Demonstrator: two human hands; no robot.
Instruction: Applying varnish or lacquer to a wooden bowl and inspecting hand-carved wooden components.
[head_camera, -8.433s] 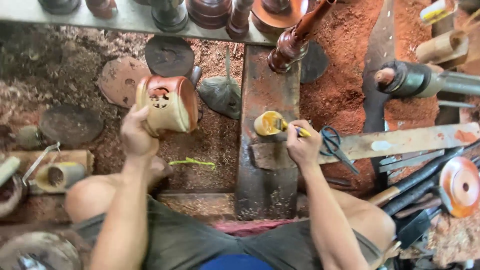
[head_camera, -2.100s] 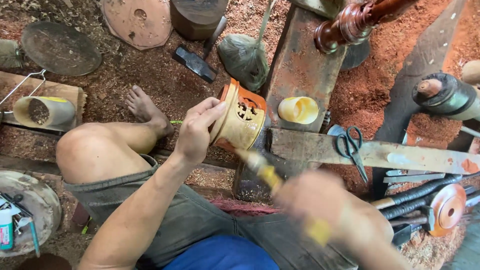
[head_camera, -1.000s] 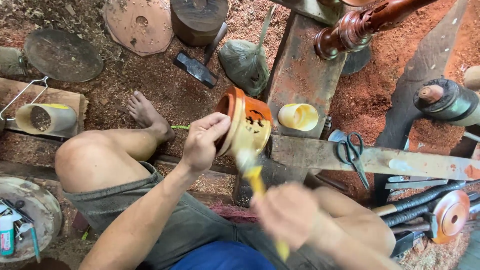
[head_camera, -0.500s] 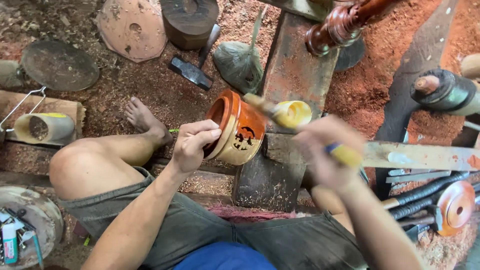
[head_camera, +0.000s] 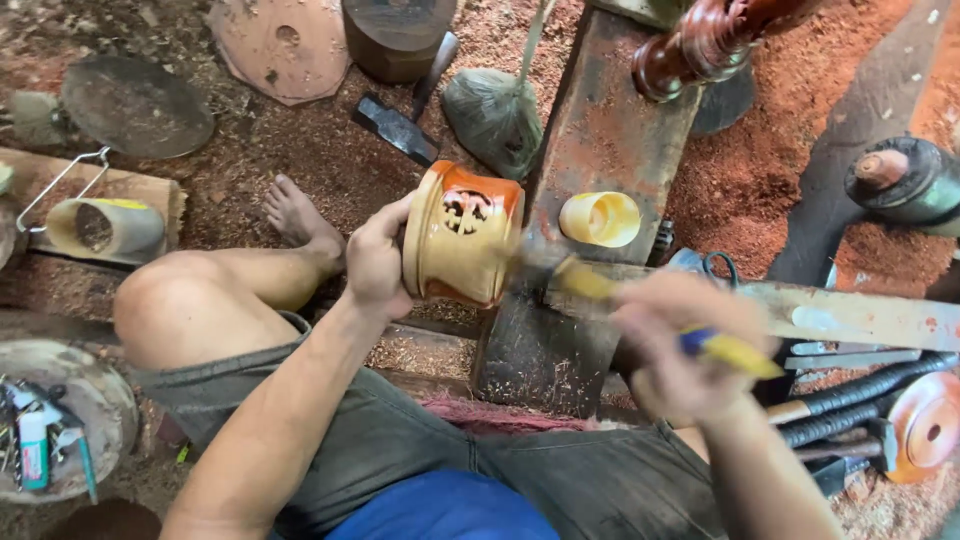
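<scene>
My left hand (head_camera: 375, 262) grips a carved wooden pot (head_camera: 462, 234), cream on the side with an orange rim and cut-out holes, held on its side above a dark wooden plank (head_camera: 592, 160). My right hand (head_camera: 680, 345) is blurred by motion and holds a yellow-handled brush (head_camera: 640, 310) whose tip meets the pot's lower right side. A small cream-yellow cup (head_camera: 600, 218) sits on the plank just right of the pot.
Red sawdust covers the ground. A turned dark-red wooden post (head_camera: 712, 42) lies at top right, a hatchet (head_camera: 398, 128) and a tied bag (head_camera: 494, 112) beyond the pot. Scissors (head_camera: 712, 266) rest on a pale board at right; round wooden discs (head_camera: 138, 106) lie at left.
My right hand swung the brush from the yellow cup down to the pot's lower side. My left hand turned the pot so its pale side faces up.
</scene>
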